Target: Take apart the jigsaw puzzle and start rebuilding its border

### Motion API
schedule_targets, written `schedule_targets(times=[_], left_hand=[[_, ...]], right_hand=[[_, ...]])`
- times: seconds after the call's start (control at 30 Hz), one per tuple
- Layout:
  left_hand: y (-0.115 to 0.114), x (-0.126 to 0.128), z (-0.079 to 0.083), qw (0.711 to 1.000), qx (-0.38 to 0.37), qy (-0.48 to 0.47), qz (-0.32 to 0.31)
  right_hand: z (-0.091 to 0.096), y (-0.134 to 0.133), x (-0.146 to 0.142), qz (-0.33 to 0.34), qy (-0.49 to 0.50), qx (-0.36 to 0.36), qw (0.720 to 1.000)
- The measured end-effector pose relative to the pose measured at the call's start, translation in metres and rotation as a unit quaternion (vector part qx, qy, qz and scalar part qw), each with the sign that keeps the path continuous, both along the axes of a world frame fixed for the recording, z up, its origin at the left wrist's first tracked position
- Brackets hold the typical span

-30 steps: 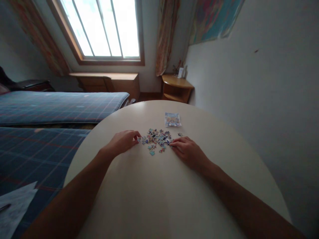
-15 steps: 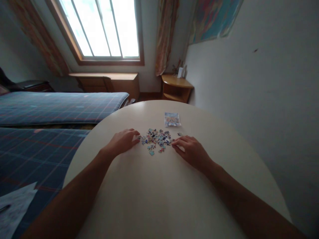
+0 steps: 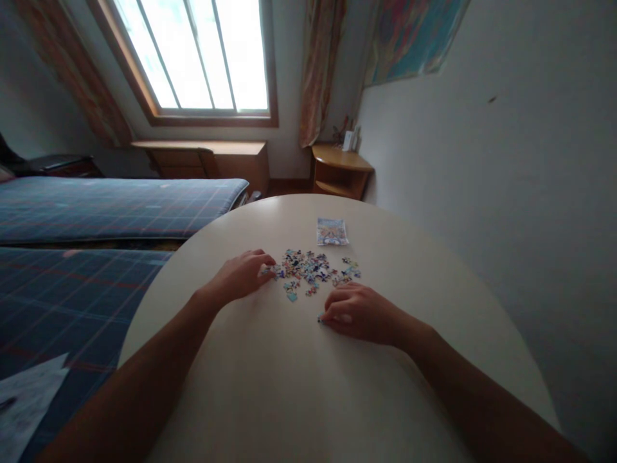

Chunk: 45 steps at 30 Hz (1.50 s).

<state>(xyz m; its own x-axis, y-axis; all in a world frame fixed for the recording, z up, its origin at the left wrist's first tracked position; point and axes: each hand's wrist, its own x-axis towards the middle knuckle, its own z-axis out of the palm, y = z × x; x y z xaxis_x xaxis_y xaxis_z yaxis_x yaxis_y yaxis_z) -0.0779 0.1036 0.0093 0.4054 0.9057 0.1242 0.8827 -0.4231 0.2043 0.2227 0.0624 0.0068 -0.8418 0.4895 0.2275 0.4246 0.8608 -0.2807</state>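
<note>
Now that one puzzle piece (image 3: 320, 318) sits apart from the rest: you have it at the fingertips of your right hand (image 3: 359, 313), on the near side of the heap; whether it touches the table, you cannot tell.
Right grip: your thumb and fingertips are together on that piece, its end poking out to the left.
Heap: the other pieces (image 3: 306, 265) lie loose between and beyond your hands.
Right edge of the heap: your hand has drawn back from here towards you in the last half second, baring a loose cluster (image 3: 344, 273) that it partly hid.
Single piece against many: you appear to have just one picked out, easier to study away from the clutter, with the rest seemingly unsorted.
Left hand (image 3: 243, 275): it stays by the heap's left edge, thumb and fingers about a few pieces; you cannot tell whether they are pinched.
Packet (image 3: 331, 231): it lies past the heap, apart from both your hands.
Table (image 3: 270, 386): its pale, rounded top bears all this, with a checked bed (image 3: 106, 206) to your left.
</note>
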Motion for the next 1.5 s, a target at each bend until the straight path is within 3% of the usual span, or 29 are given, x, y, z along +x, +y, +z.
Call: schedule_targets(times=[0.2,0.57,0.8,0.97,1.2,1.5], left_hand=[[-0.01,0.016,0.005,0.984,-0.055,-0.072,-0.152],[-0.014,0.029,-0.003,0.969,-0.073,-0.065,-0.228],[-0.023,0.041,0.002,0.95,-0.106,-0.105,-0.274],[-0.028,0.043,0.008,0.951,-0.134,-0.116,-0.253],[-0.029,0.042,0.008,0.974,-0.102,-0.061,-0.191],[-0.025,0.041,0.001,0.948,-0.167,-0.107,-0.248]], right_hand=[[-0.001,0.002,0.002,-0.001,0.005,-0.001,1.0],[-0.011,0.016,0.013,-0.106,-0.007,0.065,0.992],[-0.016,0.021,0.012,-0.17,-0.002,0.081,0.982],[-0.018,0.021,0.007,-0.185,-0.006,0.077,0.98],[-0.019,0.02,0.008,-0.208,0.014,0.074,0.975],[-0.023,0.021,0.01,-0.194,0.028,0.06,0.979]])
